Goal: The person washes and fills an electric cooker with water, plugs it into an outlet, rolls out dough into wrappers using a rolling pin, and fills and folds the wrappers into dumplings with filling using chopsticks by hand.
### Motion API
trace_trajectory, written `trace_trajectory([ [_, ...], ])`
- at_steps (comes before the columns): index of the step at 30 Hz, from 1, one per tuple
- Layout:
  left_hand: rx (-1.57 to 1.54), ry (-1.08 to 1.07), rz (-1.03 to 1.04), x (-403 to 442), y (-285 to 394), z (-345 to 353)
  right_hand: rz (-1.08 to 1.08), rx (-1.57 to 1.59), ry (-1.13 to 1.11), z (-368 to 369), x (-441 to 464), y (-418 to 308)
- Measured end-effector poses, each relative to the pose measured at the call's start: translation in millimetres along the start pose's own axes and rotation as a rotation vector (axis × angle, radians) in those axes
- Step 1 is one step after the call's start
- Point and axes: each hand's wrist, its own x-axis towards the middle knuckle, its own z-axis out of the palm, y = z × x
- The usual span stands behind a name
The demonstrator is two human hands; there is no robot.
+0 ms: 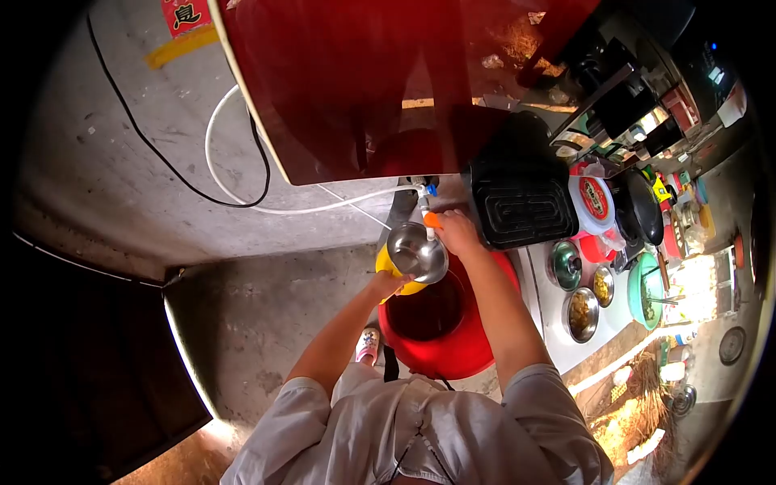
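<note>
My left hand [391, 285] is closed at the near edge of a shiny steel bowl [416, 252], which sits tilted under the tap. A yellow container [386, 263] shows beneath and beside the bowl; whether my fingers grip it too is unclear. My right hand [455, 233] is closed at the orange handle [433, 220] of the white tap [426, 202], its fingers partly hidden. Below both hands stands a large red tub [436, 357] with a dark inside.
A dark red panel [339, 97] overhangs the tap. At right, a black ridged tray [524, 202], a glass-lidded pot [564, 265], steel bowls of food [582, 315] and a green basin [644, 295] crowd a white counter [566, 352]. A white hose [323, 208] runs along the wall.
</note>
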Motion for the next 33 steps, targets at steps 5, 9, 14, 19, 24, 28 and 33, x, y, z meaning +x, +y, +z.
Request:
trace_trajectory([
  [5,0.057,-0.054,0.065,24,-9,9,-0.211,0.073,-0.012,-11,7,8],
  [9,0.105,-0.069,0.044,25,-6,10,-0.057,-0.034,0.011,35,13,13],
  [14,0.108,-0.080,0.063,29,-14,9,0.274,-0.002,-0.125,-14,5,-64],
  [19,0.066,-0.074,0.096,27,-30,6,0.611,0.625,0.003,-2,-15,-64],
  [24,-0.069,-0.023,0.148,-28,-28,-9,0.752,1.099,0.173,-14,-116,-31],
  [28,0.150,-0.225,0.079,-50,-66,-49,0.891,1.092,0.171,-15,-238,-33],
  [33,0.501,-0.467,0.210,-118,-43,-27,1.031,1.015,0.256,2,-388,-57],
])
